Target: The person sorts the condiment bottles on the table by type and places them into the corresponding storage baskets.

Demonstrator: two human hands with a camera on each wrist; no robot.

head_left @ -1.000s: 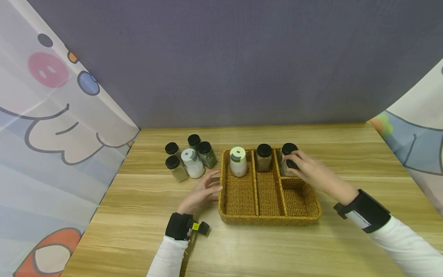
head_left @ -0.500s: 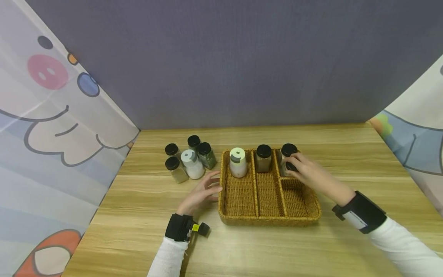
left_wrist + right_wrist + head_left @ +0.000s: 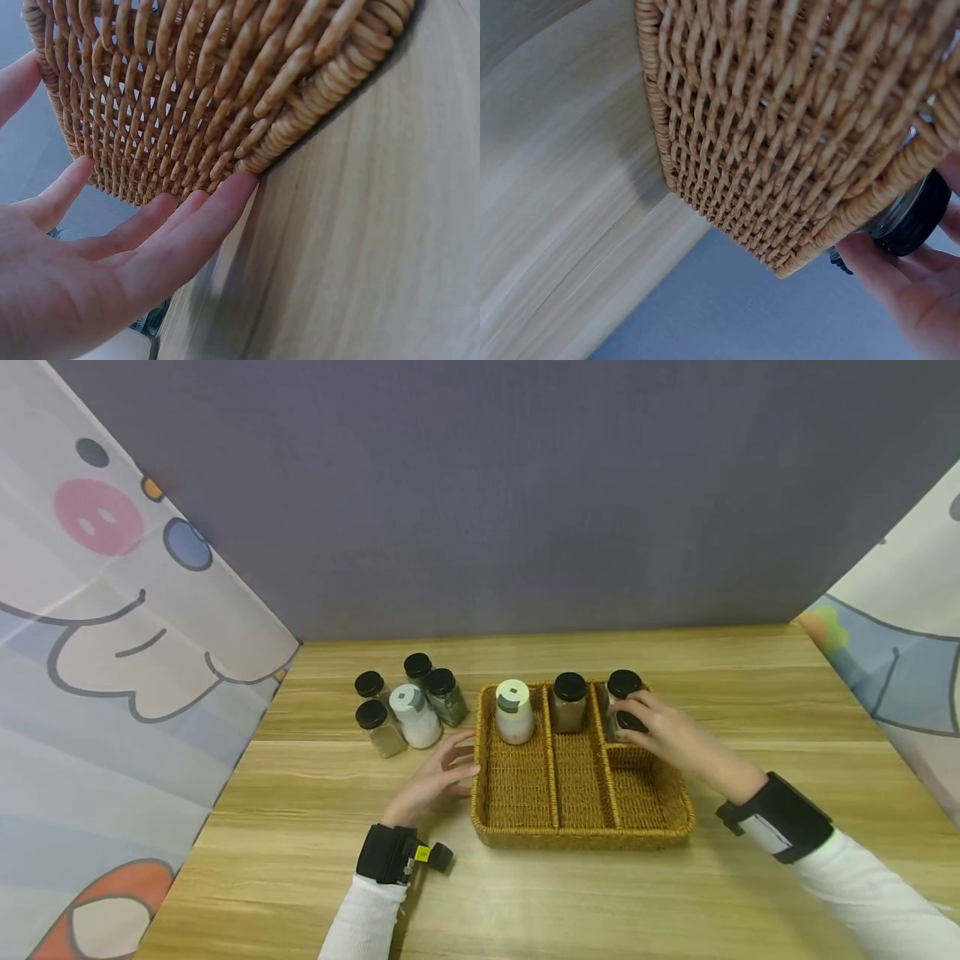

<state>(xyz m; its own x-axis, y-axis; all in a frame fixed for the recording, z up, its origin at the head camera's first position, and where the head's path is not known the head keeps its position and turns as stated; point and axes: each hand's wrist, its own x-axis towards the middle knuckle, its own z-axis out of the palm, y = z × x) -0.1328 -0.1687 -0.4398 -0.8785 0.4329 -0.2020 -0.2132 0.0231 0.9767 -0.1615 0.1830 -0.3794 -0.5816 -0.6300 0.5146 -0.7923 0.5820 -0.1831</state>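
Observation:
The woven basket (image 3: 519, 785) has several compartments. My left hand (image 3: 431, 781) rests its fingertips on the basket's left wall; in the left wrist view the fingers (image 3: 161, 255) are spread against the weave. With curled fingers, my right hand (image 3: 675, 735) grips a black-lidded jar (image 3: 632, 721) in the back right compartment. Right behind it stands another black-lidded jar (image 3: 624, 683). In the right wrist view the fingers of my right hand (image 3: 922, 285) are round a black lid (image 3: 915, 221) beyond the basket's side (image 3: 757, 127). How deep the gripped jar sits is hidden.
Inside the basket stand a white-topped bottle (image 3: 514, 714) at back left and a black-lidded jar (image 3: 568, 703) in the middle compartment. Left of the basket, a white bottle (image 3: 416, 717) stands among several black-lidded jars (image 3: 385, 735). A grey partition (image 3: 495, 502) rises behind the wooden table (image 3: 300, 793).
The head view has shifted slightly. My right hand has lowered a little with the jar into the back right compartment; my left hand has stayed at the basket's wall.

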